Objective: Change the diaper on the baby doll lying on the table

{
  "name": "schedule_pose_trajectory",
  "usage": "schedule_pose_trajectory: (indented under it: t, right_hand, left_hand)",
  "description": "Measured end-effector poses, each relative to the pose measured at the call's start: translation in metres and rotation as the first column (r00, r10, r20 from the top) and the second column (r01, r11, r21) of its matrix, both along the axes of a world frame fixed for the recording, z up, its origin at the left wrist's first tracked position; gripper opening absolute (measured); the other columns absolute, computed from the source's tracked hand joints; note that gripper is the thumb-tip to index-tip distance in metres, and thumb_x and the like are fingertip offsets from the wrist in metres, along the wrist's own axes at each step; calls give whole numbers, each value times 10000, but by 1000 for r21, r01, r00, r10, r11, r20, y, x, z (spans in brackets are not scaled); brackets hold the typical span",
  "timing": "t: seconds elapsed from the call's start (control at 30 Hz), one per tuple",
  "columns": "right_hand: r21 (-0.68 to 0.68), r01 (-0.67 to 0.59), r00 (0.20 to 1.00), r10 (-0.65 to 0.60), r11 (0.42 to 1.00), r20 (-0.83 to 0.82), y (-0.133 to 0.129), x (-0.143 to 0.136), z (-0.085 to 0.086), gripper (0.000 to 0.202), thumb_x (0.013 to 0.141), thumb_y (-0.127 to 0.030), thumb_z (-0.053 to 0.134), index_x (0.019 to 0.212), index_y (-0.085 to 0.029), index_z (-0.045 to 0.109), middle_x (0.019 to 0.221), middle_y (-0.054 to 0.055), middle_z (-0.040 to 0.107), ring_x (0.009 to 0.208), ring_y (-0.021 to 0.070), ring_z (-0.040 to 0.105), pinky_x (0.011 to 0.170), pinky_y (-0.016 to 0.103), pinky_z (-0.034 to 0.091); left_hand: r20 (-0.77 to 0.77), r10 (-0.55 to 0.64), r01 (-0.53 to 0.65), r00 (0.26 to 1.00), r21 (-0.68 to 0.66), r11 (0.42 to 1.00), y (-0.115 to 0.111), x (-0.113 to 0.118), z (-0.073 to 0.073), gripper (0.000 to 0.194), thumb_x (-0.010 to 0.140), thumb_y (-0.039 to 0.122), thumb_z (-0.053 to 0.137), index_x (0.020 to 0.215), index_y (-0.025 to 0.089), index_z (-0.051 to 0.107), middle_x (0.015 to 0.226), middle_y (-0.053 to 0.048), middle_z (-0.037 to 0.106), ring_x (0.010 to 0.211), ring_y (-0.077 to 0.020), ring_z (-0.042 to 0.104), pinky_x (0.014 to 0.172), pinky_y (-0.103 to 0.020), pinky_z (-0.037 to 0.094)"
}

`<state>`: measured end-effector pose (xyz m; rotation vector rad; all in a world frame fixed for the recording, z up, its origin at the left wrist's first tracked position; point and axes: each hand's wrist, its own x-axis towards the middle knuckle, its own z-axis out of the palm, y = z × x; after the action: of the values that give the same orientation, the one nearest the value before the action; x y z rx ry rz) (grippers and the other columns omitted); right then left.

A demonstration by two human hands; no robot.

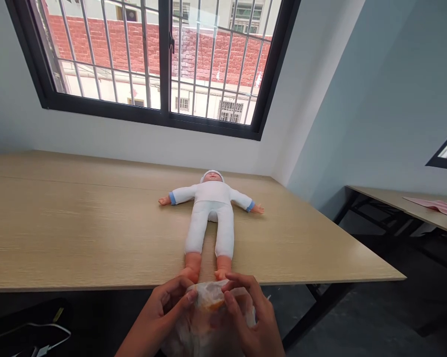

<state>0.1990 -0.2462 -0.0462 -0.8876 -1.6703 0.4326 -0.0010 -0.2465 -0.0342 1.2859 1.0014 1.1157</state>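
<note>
Low in the view, just off the table's front edge, a translucent whitish plastic bag (208,322) hangs between my two hands. My left hand (163,307) pinches its upper left rim between thumb and fingers. On the other side, my right hand (251,312) grips the upper right rim with bent fingers. Something orange and reddish shows dimly through the plastic; its kind is unclear. Right beyond the hands lies a baby doll (213,198) on its back, arms spread, in a white suit with blue cuffs and a white cap. Its bare feet point toward me, near the edge.
The doll lies on a light wooden table (96,223) against the wall under a barred window (163,59). At the right stands a second table (387,194) with a pink striped cloth (435,204). A dark object with a pale wire-like loop (33,327) is below left.
</note>
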Motion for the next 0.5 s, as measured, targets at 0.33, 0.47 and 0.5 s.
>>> schedule_pose_trajectory:
  t: [0.33, 0.47, 0.5]
  right_hand:
    - [124, -80, 985, 60, 989, 161, 2, -6, -5, 452, 868, -212, 669, 1284, -299, 516, 994, 8, 719, 935, 170, 695, 838, 284, 578]
    - [93, -87, 987, 73, 992, 145, 2, -6, -8, 418, 883, -224, 649, 1276, -279, 517, 944, 8, 718, 882, 159, 713, 786, 249, 589]
    - [80, -95, 987, 84, 992, 139, 2, -6, -8, 400, 889, -223, 640, 1267, -276, 522, 935, 7, 716, 858, 153, 715, 770, 238, 590]
  left_hand:
    - [-27, -61, 61, 998, 10, 998, -7, 3, 4, 340, 831, 506, 668, 843, 167, 699, 864, -44, 687, 881, -198, 621, 795, -253, 468]
    - [-47, -91, 92, 995, 26, 995, -6, 4, 3, 312, 815, 474, 700, 876, 168, 694, 870, -40, 676, 872, -189, 611, 772, -244, 454]
    - [-43, -93, 94, 995, 31, 995, -6, 4, 2, 309, 806, 468, 712, 874, 168, 689, 856, -33, 668, 848, -178, 602, 751, -235, 447]
